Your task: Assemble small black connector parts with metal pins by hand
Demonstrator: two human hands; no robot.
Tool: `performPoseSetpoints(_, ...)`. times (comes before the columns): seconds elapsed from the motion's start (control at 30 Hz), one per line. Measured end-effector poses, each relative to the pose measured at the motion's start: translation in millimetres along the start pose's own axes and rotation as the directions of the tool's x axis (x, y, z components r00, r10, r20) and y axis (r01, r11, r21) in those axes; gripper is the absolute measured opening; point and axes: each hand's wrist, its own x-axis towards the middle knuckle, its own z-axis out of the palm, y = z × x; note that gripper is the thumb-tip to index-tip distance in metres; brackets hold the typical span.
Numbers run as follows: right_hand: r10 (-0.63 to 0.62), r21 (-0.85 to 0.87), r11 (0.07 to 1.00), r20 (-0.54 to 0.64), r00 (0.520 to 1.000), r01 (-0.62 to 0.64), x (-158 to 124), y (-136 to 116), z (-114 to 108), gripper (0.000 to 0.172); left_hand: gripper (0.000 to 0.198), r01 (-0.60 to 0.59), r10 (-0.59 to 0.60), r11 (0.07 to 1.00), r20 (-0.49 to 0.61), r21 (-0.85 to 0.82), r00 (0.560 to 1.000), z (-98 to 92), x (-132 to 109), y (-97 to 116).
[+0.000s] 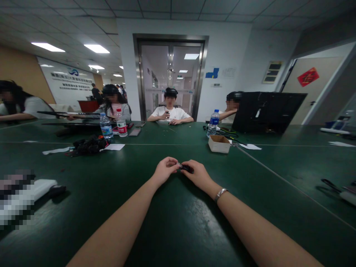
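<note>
Over the green table (178, 222), both my hands meet around a small dark object (187, 168) with a pale, shiny end. Its kind is too small and too covered by fingers to make out. My right hand (199, 175), with a silver band on the wrist, is closed around the dark body. At the pale end, my left hand (164, 172) pinches with thumb and fingertips. The two hands' fingertips nearly touch.
Beyond my right hand stands an open cardboard box (219, 144) beside a water bottle (213, 122). A bundle of black items (90, 144) and two bottles are at the left. A black monitor (267, 111) stands far right. Several people sit around the table.
</note>
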Motion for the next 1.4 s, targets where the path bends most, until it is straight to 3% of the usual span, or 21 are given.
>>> performPoseSetpoints(0.17, 0.016, -0.024, 1.000, 0.021, 1.000, -0.015, 0, 0, 1, 0.021, 0.026, -0.006, 0.006, 1.000, 0.021, -0.020, 1.000, 0.8, 0, -2)
performPoseSetpoints(0.4, 0.043, 0.044, 0.998, 0.006, 0.999, -0.044, -1, 2, 4, 0.041, 0.023, -0.038, 0.036, 0.997, 0.030, 0.062, 0.999, 0.0, 3, -7)
performPoseSetpoints(0.63, -0.044, -0.002, 0.999, 0.016, 0.999, 0.044, -1, -1, 2, 0.022, 0.017, -0.112, 0.109, 0.967, 0.028, 0.227, 0.994, -2.8, 5, -13)
performPoseSetpoints(0.8, -0.089, 0.007, 0.996, 0.012, 0.996, 0.089, -1, -3, 0, 0.022, 0.016, -0.065, 0.057, 0.982, 0.045, 0.177, 0.997, -2.7, 3, -7)
performPoseSetpoints(1.07, -0.075, 0.041, 0.996, 0.017, 0.997, 0.074, -1, -3, 3, 0.038, 0.014, -0.009, 0.007, 0.996, 0.016, 0.085, 1.000, -1.4, 3, -4)
performPoseSetpoints(1.4, -0.040, -0.051, 0.998, 0.043, 0.998, 0.042, -3, -5, 0, 0.040, 0.016, -0.102, 0.100, 0.987, 0.027, 0.125, 0.995, -3.5, 4, -7)
